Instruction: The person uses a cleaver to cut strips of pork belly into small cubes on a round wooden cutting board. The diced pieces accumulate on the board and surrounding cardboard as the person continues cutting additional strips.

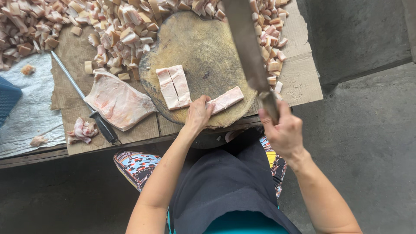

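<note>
My left hand (198, 114) rests on the near edge of a round wooden chopping block (203, 47), its fingers pinching the end of a strip of raw pork (226, 99). Two more pork strips (174, 87) lie side by side at the block's middle. My right hand (282, 128) is closed around the handle of a big cleaver (247, 41), whose blade is raised and points away over the block's right side.
Heaps of diced pork (121, 30) cover the cardboard behind and beside the block. A large slab of pork (117, 100) lies left of it, with a sharpening steel (82, 96), small scraps (82, 130) and white sheeting (30, 112). Concrete floor lies to the right.
</note>
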